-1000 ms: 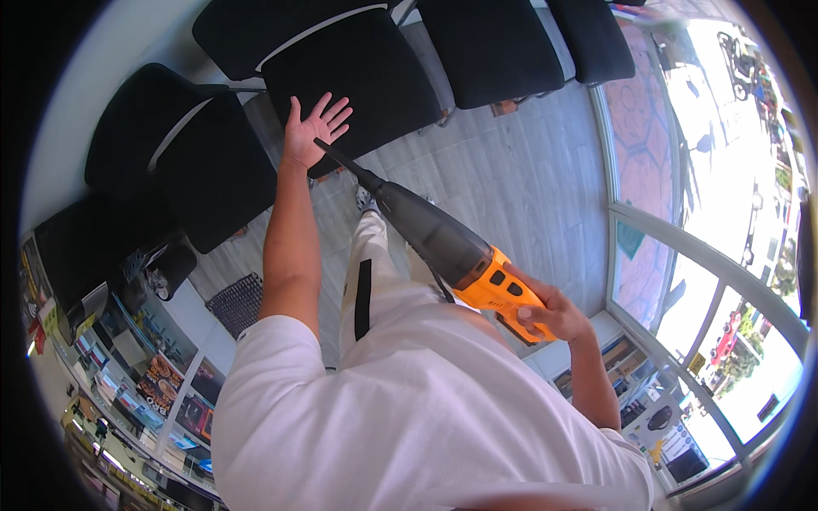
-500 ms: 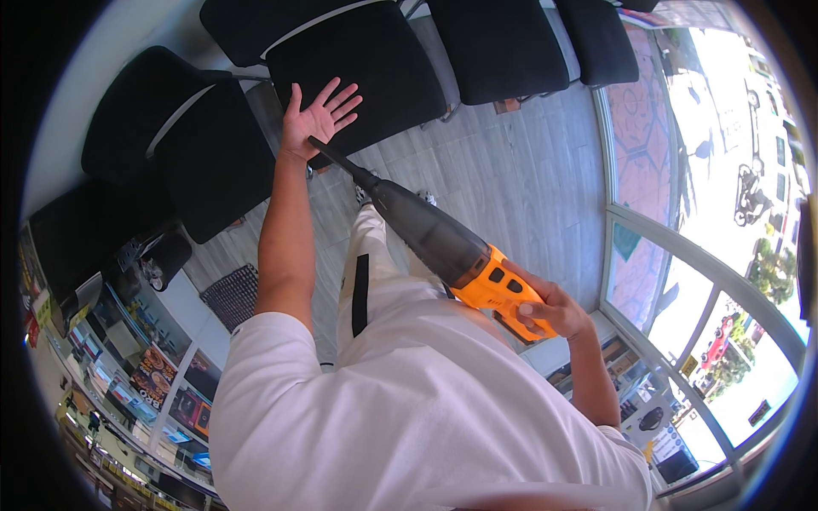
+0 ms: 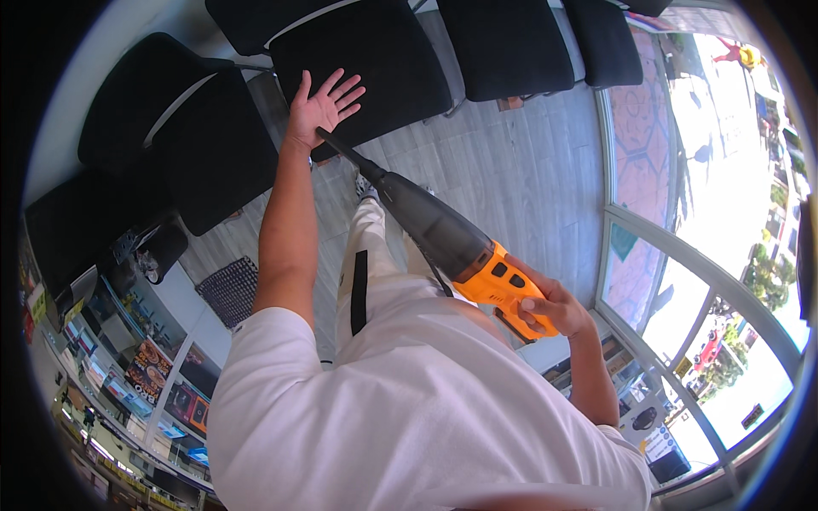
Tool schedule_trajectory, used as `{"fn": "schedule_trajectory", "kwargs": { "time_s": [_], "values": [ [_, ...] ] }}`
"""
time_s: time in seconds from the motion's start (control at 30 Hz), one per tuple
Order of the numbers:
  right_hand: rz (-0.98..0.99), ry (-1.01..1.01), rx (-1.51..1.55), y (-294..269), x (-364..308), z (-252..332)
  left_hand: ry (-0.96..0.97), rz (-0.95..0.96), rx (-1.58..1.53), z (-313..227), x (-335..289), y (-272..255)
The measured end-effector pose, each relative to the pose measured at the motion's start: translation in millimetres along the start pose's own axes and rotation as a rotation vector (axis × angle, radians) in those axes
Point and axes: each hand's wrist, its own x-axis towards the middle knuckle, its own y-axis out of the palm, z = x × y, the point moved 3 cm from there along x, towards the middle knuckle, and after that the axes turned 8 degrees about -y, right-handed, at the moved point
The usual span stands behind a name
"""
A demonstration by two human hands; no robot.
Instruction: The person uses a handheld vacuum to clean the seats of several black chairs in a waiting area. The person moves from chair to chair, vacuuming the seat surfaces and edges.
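Note:
An orange and black handheld vacuum cleaner [image 3: 439,230] runs diagonally across the view in front of my body. My right hand [image 3: 554,308] is wrapped round its orange handle at the lower right. The narrow black nozzle reaches up to the left, its tip at the base of my left palm; whether it touches the skin I cannot tell. My left hand [image 3: 322,109] is stretched out, palm up with fingers spread, and holds nothing. Behind it is the black seat of a chair [image 3: 366,64].
More black chairs [image 3: 504,47] line the far side, with another chair [image 3: 213,153] at the left. A dark mat [image 3: 230,292] lies on the grey plank floor [image 3: 511,179]. Glass display shelves [image 3: 162,375] stand at lower left. Framed glass panels [image 3: 660,264] face a bright street on the right.
My left hand and the nozzle tip have shifted slightly up and to the right together. My right hand keeps its hold on the vacuum cleaner. The surroundings shift slightly in view.

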Motion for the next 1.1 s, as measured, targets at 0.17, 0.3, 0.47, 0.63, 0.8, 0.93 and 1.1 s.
{"fn": "schedule_trajectory", "kwargs": {
  "time_s": [0.17,0.3,0.47,0.63,0.8,0.93,1.1],
  "values": [
    [0.012,-0.019,0.036,3,2,0,0.044,-0.030,-0.080,-1,1,-8],
    [-0.010,-0.012,0.076,13,10,6,0.275,-0.231,-0.193,-10,3,-42],
    [-0.156,0.012,0.062,35,66,16,0.317,-0.786,-0.248,18,-25,-87],
    [-0.148,-0.026,0.159,62,188,10,-0.231,-0.679,0.134,125,-69,-23],
    [-0.038,-0.131,0.137,99,297,13,-0.135,-0.163,0.143,131,-80,11],
    [-0.074,-0.115,0.059,125,354,13,-0.212,-0.356,0.019,104,-62,-25],
    [-0.110,-0.134,0.014,119,352,13,-0.253,-0.420,-0.020,109,-53,-31]
  ]
}}
